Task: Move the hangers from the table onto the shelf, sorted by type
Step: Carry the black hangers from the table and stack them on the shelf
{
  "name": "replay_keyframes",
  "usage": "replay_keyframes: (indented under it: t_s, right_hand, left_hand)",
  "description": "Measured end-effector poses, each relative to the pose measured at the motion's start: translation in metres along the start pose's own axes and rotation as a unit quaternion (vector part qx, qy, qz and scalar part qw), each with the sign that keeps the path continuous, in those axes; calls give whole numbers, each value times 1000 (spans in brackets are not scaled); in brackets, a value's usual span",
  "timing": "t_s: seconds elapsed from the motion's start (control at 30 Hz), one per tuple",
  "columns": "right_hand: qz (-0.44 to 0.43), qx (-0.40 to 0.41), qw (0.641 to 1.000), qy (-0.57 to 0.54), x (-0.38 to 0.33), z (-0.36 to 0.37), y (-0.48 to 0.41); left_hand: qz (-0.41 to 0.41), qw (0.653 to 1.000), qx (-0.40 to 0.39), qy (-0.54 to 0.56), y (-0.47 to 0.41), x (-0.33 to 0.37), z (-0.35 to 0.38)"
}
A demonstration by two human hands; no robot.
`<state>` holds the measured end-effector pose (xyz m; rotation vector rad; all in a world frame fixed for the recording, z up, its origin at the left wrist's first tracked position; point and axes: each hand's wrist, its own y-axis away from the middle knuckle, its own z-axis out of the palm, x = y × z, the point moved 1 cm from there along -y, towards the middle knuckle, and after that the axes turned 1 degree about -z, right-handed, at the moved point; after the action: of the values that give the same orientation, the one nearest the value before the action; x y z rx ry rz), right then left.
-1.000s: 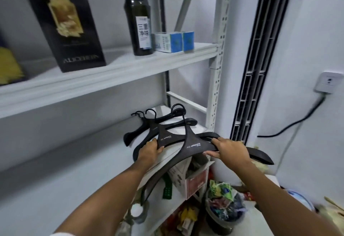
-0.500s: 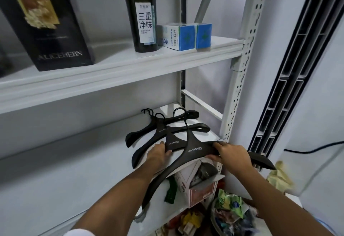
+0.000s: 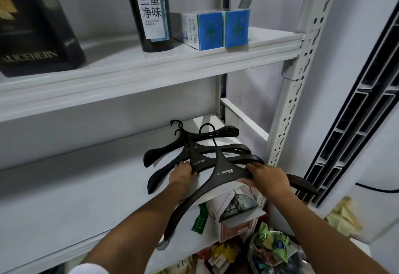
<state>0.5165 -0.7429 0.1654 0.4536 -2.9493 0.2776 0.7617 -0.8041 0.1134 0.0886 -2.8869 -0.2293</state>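
Barely any shift | right grip (image 3: 269,182) holds front hanger (image 3: 224,173) | left grip (image 3: 181,173): cannot tell

Four hangers (image 3: 224,172), two boxes (image 3: 211,29), one bottle (image 3: 149,10)

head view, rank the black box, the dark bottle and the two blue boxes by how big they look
1. black box, though cropped by the frame
2. dark bottle, top cropped
3. left blue box and right blue box: they look alike, so a tie

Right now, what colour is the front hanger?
The hanger is black with white lettering; head view.
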Motion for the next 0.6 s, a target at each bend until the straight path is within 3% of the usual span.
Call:
replay_keyframes:
  t_s: [0.13, 0.37, 0.6]
  right_hand:
    - [-7, 33, 999, 12, -3, -1, -5]
    - [-46, 141, 988, -32, -9, 10, -23]
    - [-101, 142, 984, -36, -60, -8, -65]
  left_hand:
    - [18, 999, 2, -45, -1, 0, -6]
    - [73, 996, 47, -13, 10, -10, -28]
    - [41, 989, 140, -26, 37, -76, -81]
